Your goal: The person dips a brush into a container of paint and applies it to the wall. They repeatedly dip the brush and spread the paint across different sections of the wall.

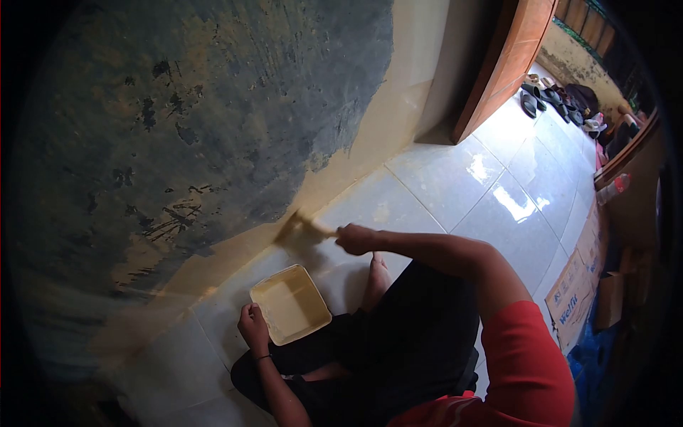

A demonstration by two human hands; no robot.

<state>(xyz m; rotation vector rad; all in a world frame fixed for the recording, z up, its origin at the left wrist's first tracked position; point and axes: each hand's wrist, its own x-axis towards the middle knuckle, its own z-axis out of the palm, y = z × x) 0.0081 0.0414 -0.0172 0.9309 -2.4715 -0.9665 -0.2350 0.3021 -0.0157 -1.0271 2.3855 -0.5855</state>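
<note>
My right hand (357, 239) is closed round the handle of a paintbrush (302, 223). The bristles are blurred and lie against the low cream band of the wall, close to the floor. My left hand (254, 329) grips the near-left rim of a square, cream-coloured tub (292, 304). Cream paint coats the tub's inside, and it rests by my folded legs. In front of me the wall (235, 92) is dark grey and patchy higher up, with cream along its bottom and right side.
Pale tiles (420, 181) cover the floor. A wooden door (505, 64) stands open at upper right, with several shoes (551, 99) beyond it. Flattened cardboard (578, 285), a plastic bottle (613, 189) and blue plastic (589, 356) lie along the right side.
</note>
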